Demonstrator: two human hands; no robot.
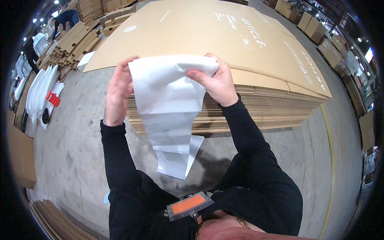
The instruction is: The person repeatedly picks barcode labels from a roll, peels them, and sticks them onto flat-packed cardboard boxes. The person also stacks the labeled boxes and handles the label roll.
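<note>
Two bare hands holding up one folded white paper sheet [170,108], left hand [119,90] pinching its left top corner, right hand [216,82] gripping the right top corner, sheet hanging down in front of one big stack of flattened cardboard boxes [240,96], one orange badge [189,205] dangling at the chest, one red-capped bottle [53,98] lying on the concrete floor [76,152] far left

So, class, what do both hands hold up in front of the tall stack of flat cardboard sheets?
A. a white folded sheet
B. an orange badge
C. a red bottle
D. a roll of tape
A: the left hand and right hand grip the top corners of a white folded sheet, which hangs down.
</note>
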